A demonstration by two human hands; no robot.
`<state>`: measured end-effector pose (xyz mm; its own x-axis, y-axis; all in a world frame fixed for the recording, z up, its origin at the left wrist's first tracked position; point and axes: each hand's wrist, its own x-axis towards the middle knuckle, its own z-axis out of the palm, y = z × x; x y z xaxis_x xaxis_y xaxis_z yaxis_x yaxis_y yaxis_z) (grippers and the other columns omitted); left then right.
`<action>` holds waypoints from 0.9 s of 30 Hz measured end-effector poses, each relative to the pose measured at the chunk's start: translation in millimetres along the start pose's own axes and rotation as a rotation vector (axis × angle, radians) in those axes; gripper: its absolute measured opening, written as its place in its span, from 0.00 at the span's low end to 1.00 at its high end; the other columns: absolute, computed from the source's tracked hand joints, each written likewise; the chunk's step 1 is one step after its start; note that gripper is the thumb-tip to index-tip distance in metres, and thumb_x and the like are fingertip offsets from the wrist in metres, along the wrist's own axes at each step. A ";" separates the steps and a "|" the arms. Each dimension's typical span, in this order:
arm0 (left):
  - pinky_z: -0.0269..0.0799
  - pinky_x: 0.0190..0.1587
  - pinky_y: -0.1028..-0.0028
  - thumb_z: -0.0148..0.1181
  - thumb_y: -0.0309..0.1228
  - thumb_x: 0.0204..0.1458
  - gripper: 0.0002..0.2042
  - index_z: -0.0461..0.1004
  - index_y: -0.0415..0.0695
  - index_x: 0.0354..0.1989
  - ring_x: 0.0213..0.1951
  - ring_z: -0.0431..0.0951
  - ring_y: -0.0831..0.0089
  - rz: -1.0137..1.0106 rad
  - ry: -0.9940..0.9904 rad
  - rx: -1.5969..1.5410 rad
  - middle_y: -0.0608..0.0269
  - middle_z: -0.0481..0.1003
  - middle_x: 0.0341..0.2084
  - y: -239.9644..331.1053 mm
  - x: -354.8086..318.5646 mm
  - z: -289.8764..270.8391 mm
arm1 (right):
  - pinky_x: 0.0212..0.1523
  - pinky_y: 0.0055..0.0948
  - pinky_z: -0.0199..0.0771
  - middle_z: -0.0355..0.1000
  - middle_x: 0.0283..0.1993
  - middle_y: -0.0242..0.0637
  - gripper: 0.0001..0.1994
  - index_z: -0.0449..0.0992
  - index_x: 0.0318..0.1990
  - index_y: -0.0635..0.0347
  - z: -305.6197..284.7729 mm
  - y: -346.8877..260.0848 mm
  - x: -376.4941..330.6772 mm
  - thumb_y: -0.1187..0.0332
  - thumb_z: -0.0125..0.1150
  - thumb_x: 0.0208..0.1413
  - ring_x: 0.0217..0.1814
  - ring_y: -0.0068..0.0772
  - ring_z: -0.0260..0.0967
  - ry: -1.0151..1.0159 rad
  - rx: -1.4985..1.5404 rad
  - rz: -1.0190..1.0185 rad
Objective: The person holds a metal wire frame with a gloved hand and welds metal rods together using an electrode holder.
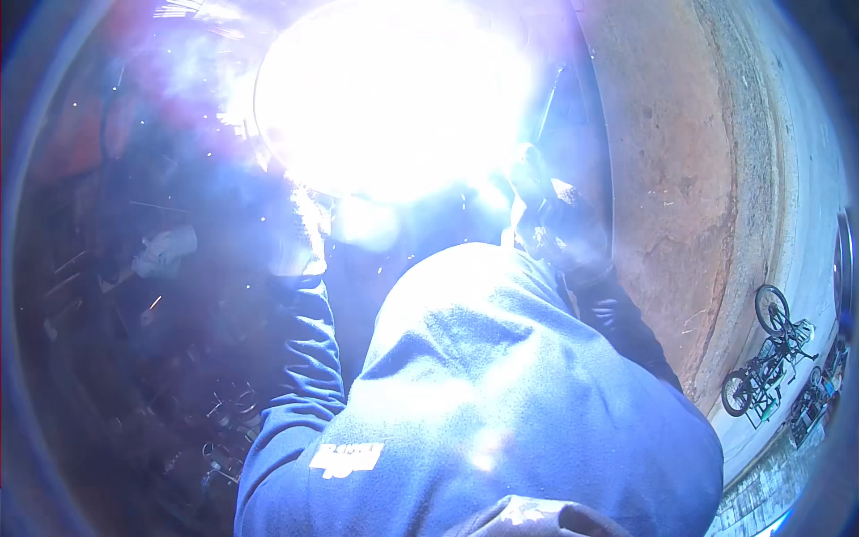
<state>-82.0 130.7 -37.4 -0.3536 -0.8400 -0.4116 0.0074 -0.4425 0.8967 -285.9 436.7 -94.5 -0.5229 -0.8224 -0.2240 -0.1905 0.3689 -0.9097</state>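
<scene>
A blinding white-blue glare [394, 98], like a welding arc, fills the upper middle and hides whatever lies beneath it. Sparks fly out from it, mostly toward the left. My left hand [300, 233], pale and washed out by the light, reaches up to the glare's lower left edge; its fingers are lost in the brightness. At the lower right edge, my right hand [559, 219] in a dark glove looks closed around something too overexposed to name. Above that hand, a thin dark rod [552, 94] slants upward; whether the two are joined I cannot tell.
A pale crumpled object [165, 251] lies in the dark area at left. Metal-looking clutter [228, 438] is at lower left. Beyond a dark curved edge, reddish-brown ground [667, 170] stretches along the right, with a parked two-wheeler [765, 367] near a wall.
</scene>
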 end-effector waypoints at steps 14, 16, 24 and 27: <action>0.66 0.64 0.47 0.50 0.29 0.59 0.23 0.65 0.31 0.61 0.65 0.65 0.45 -0.055 -0.331 -0.207 0.38 0.66 0.62 -17.5 14.2 -9.6 | 0.56 0.36 0.75 0.77 0.50 0.47 0.39 0.71 0.57 0.67 0.7 31.0 -13.3 0.54 0.79 0.40 0.53 0.38 0.77 0.094 0.208 0.168; 0.67 0.63 0.44 0.50 0.27 0.59 0.20 0.68 0.34 0.60 0.64 0.66 0.42 -0.076 -0.302 -0.205 0.39 0.67 0.62 -15.3 12.8 -1.1 | 0.56 0.36 0.75 0.77 0.50 0.48 0.38 0.71 0.57 0.68 -2.0 29.2 -12.3 0.54 0.79 0.40 0.53 0.38 0.77 0.040 0.190 0.169; 0.81 0.52 0.53 0.55 0.20 0.53 0.15 0.74 0.35 0.50 0.52 0.78 0.52 0.009 -0.253 -0.269 0.44 0.76 0.48 -9.2 0.2 14.0 | 0.54 0.32 0.74 0.77 0.48 0.39 0.33 0.69 0.57 0.67 -1.9 37.1 -18.9 0.57 0.75 0.49 0.51 0.30 0.75 0.089 0.187 0.100; 0.80 0.53 0.54 0.56 0.20 0.53 0.16 0.74 0.34 0.51 0.52 0.78 0.52 0.012 -0.251 -0.275 0.44 0.76 0.49 -11.5 1.1 5.5 | 0.54 0.32 0.73 0.76 0.49 0.40 0.34 0.68 0.58 0.68 -4.6 27.9 -21.1 0.57 0.75 0.49 0.51 0.31 0.75 0.071 0.268 0.086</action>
<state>-87.6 136.6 -47.2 -0.5701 -0.7575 -0.3179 0.2520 -0.5296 0.8099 -284.0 466.3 -113.5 -0.5859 -0.7575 -0.2879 0.0784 0.3006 -0.9505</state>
